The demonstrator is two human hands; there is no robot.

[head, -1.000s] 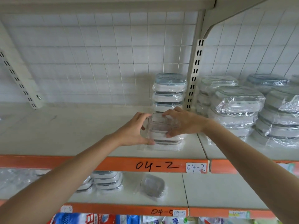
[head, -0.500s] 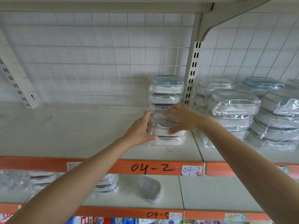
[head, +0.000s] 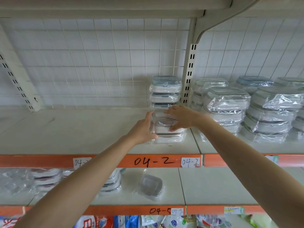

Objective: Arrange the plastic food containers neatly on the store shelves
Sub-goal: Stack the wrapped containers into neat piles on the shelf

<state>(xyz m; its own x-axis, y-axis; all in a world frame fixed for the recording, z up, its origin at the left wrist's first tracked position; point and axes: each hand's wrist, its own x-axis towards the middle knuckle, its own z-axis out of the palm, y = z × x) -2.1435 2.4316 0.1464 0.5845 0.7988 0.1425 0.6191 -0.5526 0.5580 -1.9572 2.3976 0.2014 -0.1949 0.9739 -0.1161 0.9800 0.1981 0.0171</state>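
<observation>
A short stack of clear wrapped food containers (head: pixel 164 129) stands on the upper shelf (head: pixel 74 132) near its right end. My left hand (head: pixel 142 129) presses against the stack's left side. My right hand (head: pixel 181 116) lies over the top and right side of the uppermost container. Both hands grip the stack. Directly behind it stands a taller stack of containers with blue-grey lids (head: pixel 165 92) against the wire grid back. The front stack's lower right corner is partly hidden by my right hand.
Several stacks of larger wrapped containers (head: pixel 230 106) fill the shelf bay to the right of the slotted upright (head: pixel 189 74). On the lower shelf sit a single small container (head: pixel 150 185) and wrapped stacks (head: pixel 47 178) further left. Orange shelf edges carry labels 04-2 and 04-5.
Both hands have pushed the front stack slightly further back on the shelf, toward the taller stack. The camera has tilted up a little.
</observation>
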